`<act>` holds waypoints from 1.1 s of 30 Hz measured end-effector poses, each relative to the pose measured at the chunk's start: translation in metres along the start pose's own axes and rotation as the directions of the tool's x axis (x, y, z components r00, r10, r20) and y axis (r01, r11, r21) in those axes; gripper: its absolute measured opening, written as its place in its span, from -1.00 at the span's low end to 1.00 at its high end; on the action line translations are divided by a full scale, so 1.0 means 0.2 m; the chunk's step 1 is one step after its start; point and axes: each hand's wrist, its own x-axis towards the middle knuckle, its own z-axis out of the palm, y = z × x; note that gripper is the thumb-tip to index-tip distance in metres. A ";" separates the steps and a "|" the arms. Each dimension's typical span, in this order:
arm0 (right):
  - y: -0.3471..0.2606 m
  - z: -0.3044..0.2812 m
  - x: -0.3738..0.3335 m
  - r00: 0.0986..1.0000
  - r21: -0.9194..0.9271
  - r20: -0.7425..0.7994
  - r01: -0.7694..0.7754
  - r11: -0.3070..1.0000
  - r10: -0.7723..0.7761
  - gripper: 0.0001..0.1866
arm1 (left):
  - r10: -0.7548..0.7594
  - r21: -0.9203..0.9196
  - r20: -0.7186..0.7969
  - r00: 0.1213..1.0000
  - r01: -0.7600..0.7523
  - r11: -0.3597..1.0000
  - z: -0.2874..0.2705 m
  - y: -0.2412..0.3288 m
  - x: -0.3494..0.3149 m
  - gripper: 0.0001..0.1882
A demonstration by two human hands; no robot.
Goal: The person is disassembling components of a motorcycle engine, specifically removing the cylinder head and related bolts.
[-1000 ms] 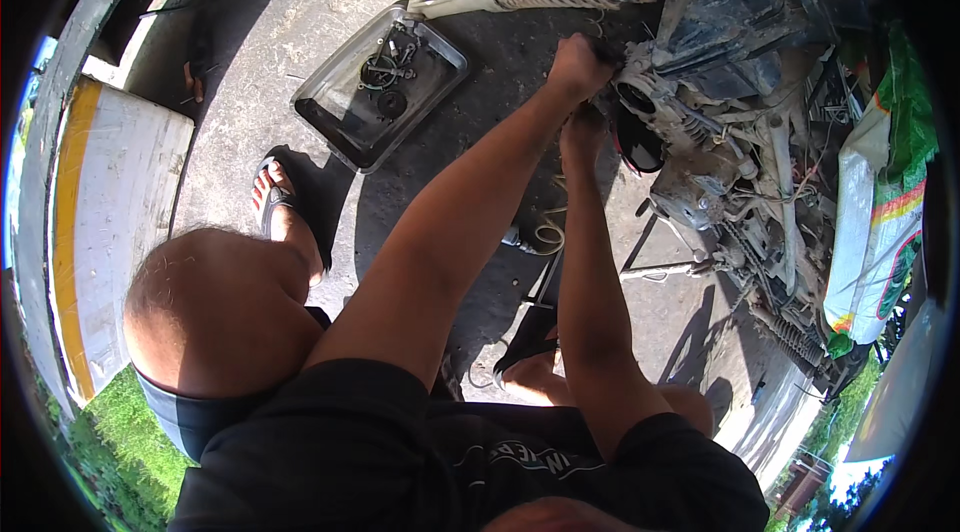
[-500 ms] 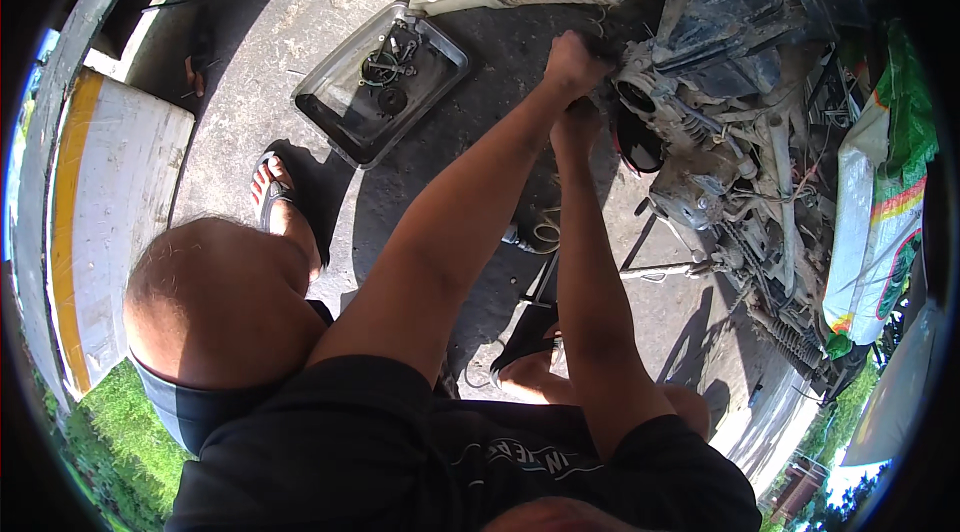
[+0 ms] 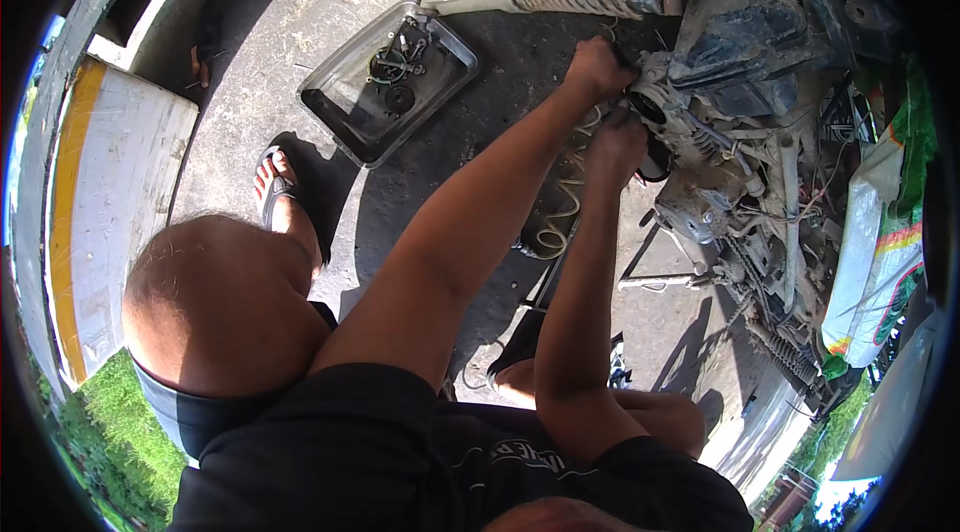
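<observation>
Left hand (image 3: 597, 67) and right hand (image 3: 617, 144) stay curled, fingers closed around a round engine part (image 3: 655, 104) on the stripped motorcycle (image 3: 760, 112), upper right of frame; barely moved since before, so the work continues; parts tray (image 3: 340, 107) upper centre.

Black printed T-shirt (image 3: 420, 452), dark shorts (image 3: 200, 412), flip-flop sandal (image 3: 272, 182), bare forearms.

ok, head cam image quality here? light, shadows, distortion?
Head view: hard sunlight, concrete near blown out; deep shadow under the arms and around the engine, where left hand and right hand work. Strong fisheye bending, black rim. Centre sharp; the parts tray is readable.
</observation>
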 end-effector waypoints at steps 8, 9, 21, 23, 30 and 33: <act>-0.13 0.09 -0.03 0.970 0.092 -0.173 0.191 0.977 -0.173 -0.64 | -0.151 -0.223 -0.065 0.986 0.134 0.966 0.03 -0.04 0.09 -0.50; -0.12 0.11 -0.01 0.987 0.161 -0.101 0.139 0.977 -0.123 -0.62 | -0.115 -0.278 -0.113 0.987 0.080 0.957 0.06 -0.05 0.11 -0.44; 0.07 0.30 -0.13 0.998 0.195 -0.003 -0.060 0.979 0.062 -0.68 | 0.151 -0.140 0.022 0.988 -0.146 0.979 0.22 -0.18 0.27 -0.69; 0.05 0.28 -0.14 0.996 0.217 0.019 -0.084 0.973 0.082 -0.67 | 0.146 -0.088 0.001 0.989 -0.146 0.985 0.15 -0.12 0.24 -0.61; -0.09 0.15 -0.11 0.997 0.187 -0.022 -0.072 0.980 0.078 -0.67 | 0.099 -0.078 0.072 0.992 -0.094 0.993 -0.02 0.05 0.19 -0.41; -0.10 0.13 -0.13 0.994 0.152 -0.110 0.006 0.988 0.011 -0.68 | 0.126 -0.084 -0.030 0.992 -0.128 0.988 0.00 0.01 0.18 -0.42</act>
